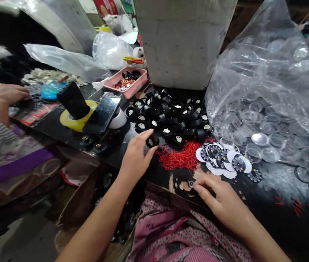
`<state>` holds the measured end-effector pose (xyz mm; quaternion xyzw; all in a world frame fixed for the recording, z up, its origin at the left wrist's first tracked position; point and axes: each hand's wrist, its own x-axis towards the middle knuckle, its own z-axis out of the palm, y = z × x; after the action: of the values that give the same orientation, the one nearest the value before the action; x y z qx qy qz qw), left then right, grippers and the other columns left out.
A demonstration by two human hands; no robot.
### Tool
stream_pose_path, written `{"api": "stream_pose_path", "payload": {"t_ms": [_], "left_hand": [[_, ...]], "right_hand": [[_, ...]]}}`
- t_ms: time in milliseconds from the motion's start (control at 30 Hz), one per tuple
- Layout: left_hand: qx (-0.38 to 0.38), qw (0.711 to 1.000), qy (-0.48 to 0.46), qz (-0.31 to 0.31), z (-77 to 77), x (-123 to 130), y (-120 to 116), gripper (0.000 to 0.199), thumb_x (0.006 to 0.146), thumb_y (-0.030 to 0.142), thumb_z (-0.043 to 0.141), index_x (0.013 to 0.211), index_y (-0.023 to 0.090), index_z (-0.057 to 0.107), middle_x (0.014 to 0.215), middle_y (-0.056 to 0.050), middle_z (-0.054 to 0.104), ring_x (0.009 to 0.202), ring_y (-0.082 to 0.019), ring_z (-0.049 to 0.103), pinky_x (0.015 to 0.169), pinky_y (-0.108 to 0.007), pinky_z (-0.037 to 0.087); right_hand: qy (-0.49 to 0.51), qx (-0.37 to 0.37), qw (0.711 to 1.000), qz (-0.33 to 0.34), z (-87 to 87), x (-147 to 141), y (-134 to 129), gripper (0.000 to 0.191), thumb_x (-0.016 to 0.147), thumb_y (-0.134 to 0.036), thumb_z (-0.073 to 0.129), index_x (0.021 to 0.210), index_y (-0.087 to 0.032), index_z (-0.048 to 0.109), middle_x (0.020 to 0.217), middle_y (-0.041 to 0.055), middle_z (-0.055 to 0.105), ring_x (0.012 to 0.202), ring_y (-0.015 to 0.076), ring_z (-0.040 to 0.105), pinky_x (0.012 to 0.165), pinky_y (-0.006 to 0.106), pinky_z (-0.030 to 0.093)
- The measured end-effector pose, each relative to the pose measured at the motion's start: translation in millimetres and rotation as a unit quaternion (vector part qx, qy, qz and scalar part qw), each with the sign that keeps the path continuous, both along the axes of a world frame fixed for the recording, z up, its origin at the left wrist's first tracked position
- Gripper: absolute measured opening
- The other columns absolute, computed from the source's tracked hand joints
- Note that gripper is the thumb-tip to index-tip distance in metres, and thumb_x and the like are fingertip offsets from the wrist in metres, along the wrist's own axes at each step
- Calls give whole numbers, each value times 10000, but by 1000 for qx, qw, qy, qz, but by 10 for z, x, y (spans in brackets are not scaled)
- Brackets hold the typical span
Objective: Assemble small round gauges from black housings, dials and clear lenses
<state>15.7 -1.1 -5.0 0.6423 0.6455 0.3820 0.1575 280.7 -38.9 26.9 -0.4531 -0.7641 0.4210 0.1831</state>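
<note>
My left hand [136,154] has its thumb and fingertips around the edge of a black round case [152,141], at the near left side of a heap of similar black cases [171,112] with pale metal plates. My right hand [221,194] is closed in a pinch at the table's front edge, its fingertips at a small round dark-and-silver piece [191,184]. Between the hands lies a pile of thin red pointers [180,155]. Black-and-white printed dial discs [224,158] are stacked loosely just beyond my right hand.
Clear round covers [269,142] spill from a plastic bag [266,83] at the right. A tall grey box [183,43] stands behind the heap. To the left are a phone [102,114], a tape roll [74,120], a pink tray [128,83] and another person's hand [5,96].
</note>
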Motion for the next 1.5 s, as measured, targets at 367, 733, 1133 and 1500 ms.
{"api": "stream_pose_path", "payload": {"t_ms": [367,733,1133,1500], "left_hand": [[-287,777,-560,2,80,897,-745,317,775,383,769,1058,251,718,1122,-41,747,1012,-231,704,901,-290,547],[-284,650,-705,1,184,1199,-717,349,920,412,588,1214,233,644,1104,-83,736,906,-202,730,837,-311,593],[-283,623,-729,15,132,1259,-655,361,893,474,628,1141,221,696,1118,-81,753,943,-183,710,718,-240,575],[-269,658,-704,-11,99,1317,-730,306,940,335,596,1238,340,667,1423,7,599,1331,-226,528,1053,-344,491]], "right_hand": [[-62,34,997,-27,65,354,144,442,905,-323,631,1333,-264,541,1121,73,660,980,222,617,852,389,496],[-160,179,931,-274,-251,907,345,237,850,-286,604,1065,-190,617,1076,101,588,965,257,585,882,467,450],[212,-202,943,-156,-63,403,189,312,880,-284,589,1187,-245,553,1108,47,606,707,137,691,696,335,570],[91,15,977,-193,68,36,94,187,911,-219,570,1058,-244,683,904,18,672,775,156,600,725,315,495]]}}
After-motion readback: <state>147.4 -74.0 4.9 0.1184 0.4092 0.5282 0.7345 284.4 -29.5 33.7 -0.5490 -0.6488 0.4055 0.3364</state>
